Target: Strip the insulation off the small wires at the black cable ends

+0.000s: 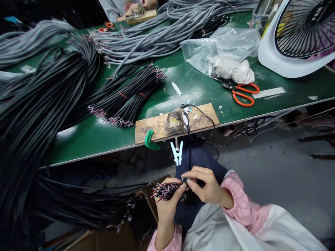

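My left hand (170,197) is closed around a bundle of black cables (166,191) whose stripped ends show red, white and black wires. Beside it, my right hand (205,183) pinches at a cable end at the bundle's right side, its fingertips close to my left thumb. Both hands are above my lap, below the table's front edge. Just beyond them, a light blue clothespin (177,153) hangs on a metal tip that sticks out from a worn block (175,122) on a wooden board (154,127).
A green clamp (151,140) grips the board at the table edge. Orange-handled scissors (243,94), a plastic bag (222,45) and a white fan (282,59) are on the right. Black cables (52,83) and grey cables (157,35) cover the left and back. A co-worker's hand (149,4) shows behind.
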{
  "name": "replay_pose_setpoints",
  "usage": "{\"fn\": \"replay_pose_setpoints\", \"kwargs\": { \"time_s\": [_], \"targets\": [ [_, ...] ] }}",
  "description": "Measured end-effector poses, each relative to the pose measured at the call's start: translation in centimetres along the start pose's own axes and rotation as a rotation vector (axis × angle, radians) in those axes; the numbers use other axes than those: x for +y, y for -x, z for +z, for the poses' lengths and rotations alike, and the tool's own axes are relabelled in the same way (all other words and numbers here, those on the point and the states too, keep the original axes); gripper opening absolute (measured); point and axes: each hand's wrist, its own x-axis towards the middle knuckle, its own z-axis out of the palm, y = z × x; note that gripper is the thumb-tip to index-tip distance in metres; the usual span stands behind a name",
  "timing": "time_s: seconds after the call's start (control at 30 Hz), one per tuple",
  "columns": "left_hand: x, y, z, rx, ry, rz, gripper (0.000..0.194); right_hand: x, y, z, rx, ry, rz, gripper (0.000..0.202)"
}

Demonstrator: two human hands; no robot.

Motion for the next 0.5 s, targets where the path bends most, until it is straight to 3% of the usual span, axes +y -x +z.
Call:
{"fn": "replay_pose_setpoints", "kwargs": {
  "time_s": [0.3,0.5],
  "targets": [
    [1.6,0.3,0.9,-0.048,0.012,-0.045,0.016,0.0,0.0,0.0,-0.016,-0.093,0.065,0.023],
    [1.2,0.2,0.7,-0.078,0.005,-0.049,0.018,-0.1,-0.4,-0.2,-0.031,-0.123,0.116,0.032]
  ]
}}
